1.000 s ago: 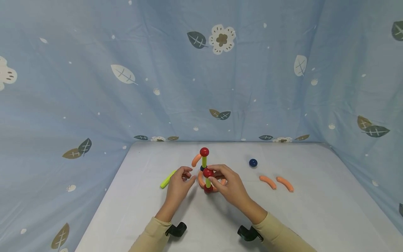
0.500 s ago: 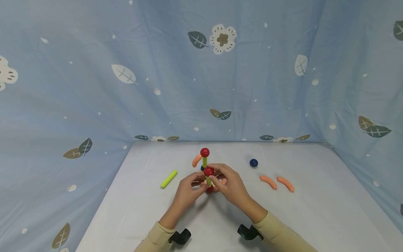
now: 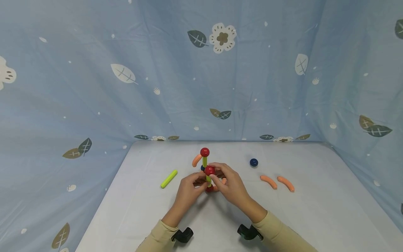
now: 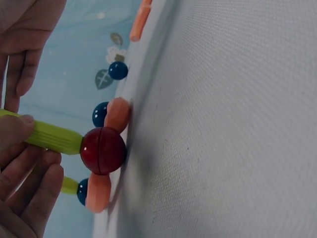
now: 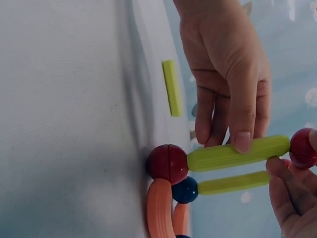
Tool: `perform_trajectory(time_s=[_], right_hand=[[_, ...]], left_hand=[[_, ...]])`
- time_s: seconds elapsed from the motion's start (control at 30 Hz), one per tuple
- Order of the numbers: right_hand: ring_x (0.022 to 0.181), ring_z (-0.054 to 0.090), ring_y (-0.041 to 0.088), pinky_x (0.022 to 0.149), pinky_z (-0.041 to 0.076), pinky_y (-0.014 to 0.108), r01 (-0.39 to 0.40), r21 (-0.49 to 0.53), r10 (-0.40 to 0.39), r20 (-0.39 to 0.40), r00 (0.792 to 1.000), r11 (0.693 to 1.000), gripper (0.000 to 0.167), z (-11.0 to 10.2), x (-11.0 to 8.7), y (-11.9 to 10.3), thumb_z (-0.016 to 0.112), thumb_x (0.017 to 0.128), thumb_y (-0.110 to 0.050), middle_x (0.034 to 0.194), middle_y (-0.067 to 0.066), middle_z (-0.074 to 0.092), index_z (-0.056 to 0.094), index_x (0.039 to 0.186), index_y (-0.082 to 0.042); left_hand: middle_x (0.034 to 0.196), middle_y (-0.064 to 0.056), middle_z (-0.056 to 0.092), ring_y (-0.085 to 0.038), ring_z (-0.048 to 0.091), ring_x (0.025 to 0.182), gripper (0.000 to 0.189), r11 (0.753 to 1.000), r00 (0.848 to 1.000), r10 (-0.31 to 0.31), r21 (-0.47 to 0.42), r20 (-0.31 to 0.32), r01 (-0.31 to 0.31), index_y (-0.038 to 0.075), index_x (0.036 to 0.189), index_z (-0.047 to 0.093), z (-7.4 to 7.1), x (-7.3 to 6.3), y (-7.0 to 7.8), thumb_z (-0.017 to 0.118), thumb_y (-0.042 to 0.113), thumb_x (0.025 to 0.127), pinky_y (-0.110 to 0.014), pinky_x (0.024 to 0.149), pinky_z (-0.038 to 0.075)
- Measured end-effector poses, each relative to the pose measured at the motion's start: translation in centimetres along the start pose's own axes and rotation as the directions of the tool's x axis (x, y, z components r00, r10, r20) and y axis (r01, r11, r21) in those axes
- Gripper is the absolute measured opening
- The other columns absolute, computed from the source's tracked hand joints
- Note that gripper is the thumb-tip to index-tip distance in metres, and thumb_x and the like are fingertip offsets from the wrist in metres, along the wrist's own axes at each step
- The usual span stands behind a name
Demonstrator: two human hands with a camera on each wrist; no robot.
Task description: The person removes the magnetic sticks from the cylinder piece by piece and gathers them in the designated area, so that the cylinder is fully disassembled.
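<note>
Fingers and thumb of my left hand (image 3: 189,189) pinch an upright yellow-green rod (image 5: 237,153). My right hand (image 3: 231,183) pinches the red ball (image 3: 209,170) at the rod's top. Beneath the rod sits another red ball (image 4: 103,150), low at the table, with curved orange pieces (image 5: 161,208) joined to it. Behind, a second yellow-green rod (image 3: 204,161) stands upright from a blue ball (image 5: 185,189). It carries a red ball (image 3: 205,152) on top, from which a curved orange piece (image 3: 196,160) slants down to the left. My hands hide part of the base in the head view.
On the white table (image 3: 132,217), a loose yellow-green rod (image 3: 169,179) lies left of the structure. To the right are a loose blue ball (image 3: 253,162) and two curved orange pieces, one nearer (image 3: 268,182) and one farther right (image 3: 285,184). A patterned blue curtain (image 3: 176,87) hangs behind.
My left hand has moved right, away from the loose yellow-green rod, and now grips the upright front rod. My right hand stays on the red ball, which has shifted slightly right and up.
</note>
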State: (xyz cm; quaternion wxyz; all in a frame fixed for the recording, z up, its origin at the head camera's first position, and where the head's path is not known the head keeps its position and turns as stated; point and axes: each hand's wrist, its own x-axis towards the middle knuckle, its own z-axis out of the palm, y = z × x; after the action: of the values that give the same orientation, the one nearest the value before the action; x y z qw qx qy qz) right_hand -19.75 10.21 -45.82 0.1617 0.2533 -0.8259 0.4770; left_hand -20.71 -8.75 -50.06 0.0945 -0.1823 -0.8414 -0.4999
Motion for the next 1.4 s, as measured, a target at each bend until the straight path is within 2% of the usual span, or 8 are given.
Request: perform_trajectory(time_s=[0.13,0.3,0.47,0.53,0.67,0.8,1.1,1.4], right_hand=[[0.099,0.068,0.011,0.083,0.059,0.032,-0.032,0.017,0.032,-0.013,0.999,0.999,0.036,-0.2,-0.2,0.5,0.070,0.098,-0.017,0.119,0.000,0.068,0.062,0.133,-0.012],[0.096,0.070,0.017,0.079,0.060,0.039,-0.137,0.010,0.137,-0.054,0.989,0.991,0.035,-1.2,-0.3,2.7,0.070,0.098,-0.017,0.120,0.002,0.069,0.062,0.132,-0.010],[0.100,0.067,0.023,0.084,0.058,0.041,-0.249,-0.167,0.241,-0.066,0.968,0.954,0.038,-2.9,0.1,6.8,0.072,0.097,-0.016,0.120,0.009,0.068,0.062,0.133,-0.007],[0.100,0.065,0.027,0.083,0.056,0.044,-0.255,-0.268,0.243,-0.077,0.967,0.929,0.038,-3.6,0.3,8.4,0.074,0.095,-0.015,0.118,0.012,0.069,0.064,0.131,-0.005],[0.104,0.062,0.036,0.086,0.051,0.054,-0.182,-0.452,0.150,-0.106,0.983,0.873,0.036,-5.0,0.8,11.0,0.081,0.089,-0.015,0.112,0.015,0.072,0.070,0.122,-0.004],[0.111,0.061,0.040,0.098,0.045,0.060,-0.149,-0.553,0.119,-0.091,0.989,0.820,0.036,-5.8,1.1,12.4,0.083,0.086,-0.015,0.113,0.017,0.073,0.072,0.117,-0.003],[0.116,0.061,0.042,0.113,0.027,0.068,-0.229,-0.569,0.269,-0.015,0.963,0.790,0.036,-6.3,1.5,13.3,0.081,0.088,-0.017,0.118,0.020,0.072,0.072,0.120,-0.002],[0.121,0.058,0.043,0.113,0.025,0.070,-0.248,-0.536,0.276,-0.028,0.961,0.807,0.041,-6.3,1.5,13.1,0.079,0.089,-0.017,0.125,0.022,0.068,0.070,0.126,-0.002]], left_hand=[[0.100,0.007,0.072,-0.008,0.070,0.093,0.017,1.000,1.000,0.003,-0.006,-0.001,-0.003,0.017,0.107,0.075,0.0,0.0,0.1,0.079,0.013,0.090,-0.023,0.080,0.059],[0.103,0.003,0.073,-0.013,0.071,0.094,0.019,1.000,1.000,0.005,-0.024,-0.003,-0.005,0.014,0.108,0.075,0.0,0.0,0.1,0.079,0.012,0.090,-0.025,0.079,0.060],[0.102,0.003,0.072,-0.013,0.070,0.095,0.019,1.000,1.000,-0.013,-0.017,-0.005,0.013,0.015,0.107,0.074,0.0,-0.1,0.2,0.080,0.012,0.089,-0.024,0.079,0.059],[0.102,0.003,0.072,-0.013,0.070,0.095,0.018,1.000,1.000,-0.024,-0.018,0.000,0.024,0.015,0.107,0.074,0.0,-0.2,0.2,0.079,0.013,0.090,-0.023,0.079,0.059],[0.102,0.003,0.072,-0.014,0.070,0.095,0.017,0.999,0.999,-0.033,-0.025,0.006,0.033,0.014,0.107,0.074,0.0,-0.2,0.2,0.079,0.014,0.091,-0.023,0.080,0.059],[0.101,0.003,0.072,-0.013,0.070,0.095,0.018,0.999,0.999,-0.042,-0.023,0.004,0.042,0.014,0.108,0.074,0.1,-0.2,0.2,0.079,0.013,0.090,-0.023,0.080,0.059],[0.102,0.002,0.072,-0.015,0.070,0.096,0.019,0.999,0.999,-0.041,-0.026,0.006,0.041,0.013,0.108,0.074,0.0,-0.3,0.4,0.079,0.014,0.090,-0.026,0.080,0.059],[0.101,0.004,0.072,-0.010,0.069,0.094,0.019,0.999,0.999,-0.051,-0.015,0.009,0.052,0.014,0.107,0.074,-0.1,-0.2,0.5,0.080,0.012,0.089,-0.022,0.081,0.058]])
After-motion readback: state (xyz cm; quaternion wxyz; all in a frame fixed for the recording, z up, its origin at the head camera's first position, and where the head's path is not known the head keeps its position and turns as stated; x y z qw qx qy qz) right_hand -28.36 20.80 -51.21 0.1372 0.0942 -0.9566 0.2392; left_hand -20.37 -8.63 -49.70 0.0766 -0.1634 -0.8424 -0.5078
